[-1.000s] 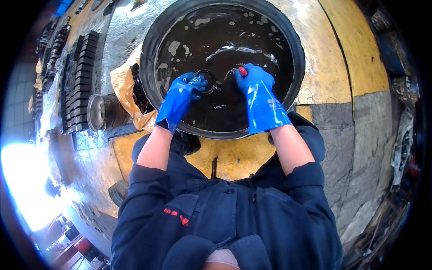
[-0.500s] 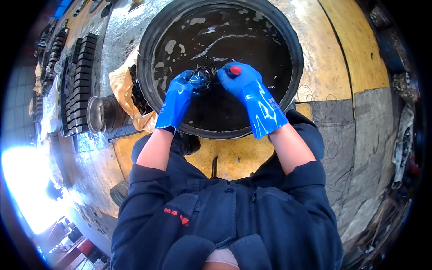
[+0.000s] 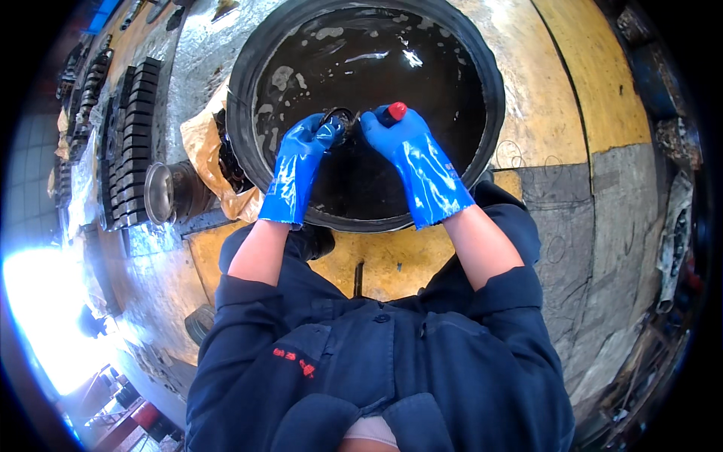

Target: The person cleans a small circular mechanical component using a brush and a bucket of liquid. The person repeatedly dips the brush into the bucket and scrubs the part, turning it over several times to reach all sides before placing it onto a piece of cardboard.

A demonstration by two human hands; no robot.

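Note:
Both of my hands wear long blue rubber gloves and are over a large round black tub [image 3: 493,83] of dark liquid. My left hand [image 3: 303,143] is closed round the edge of a dark, wet, ring-shaped part [image 3: 343,119]. Just to the right, my right hand [image 3: 399,137] is wrapped round a tool handle with a red end [image 3: 397,111]. The tool's working end is mostly hidden, close to the ring-shaped part.
Left of the tub, an open tan bag [image 3: 202,139] holds dark parts. A metal cylinder [image 3: 160,192] lies beside it, near a row of black blocks [image 3: 139,128]. Yellow and grey floor plates [image 3: 557,203] are on the right; metal items line the far right edge.
My right hand has shifted slightly left, and the red handle end has tilted up and rightward. The ring-shaped part has turned in my left hand. Light patches on the liquid have changed.

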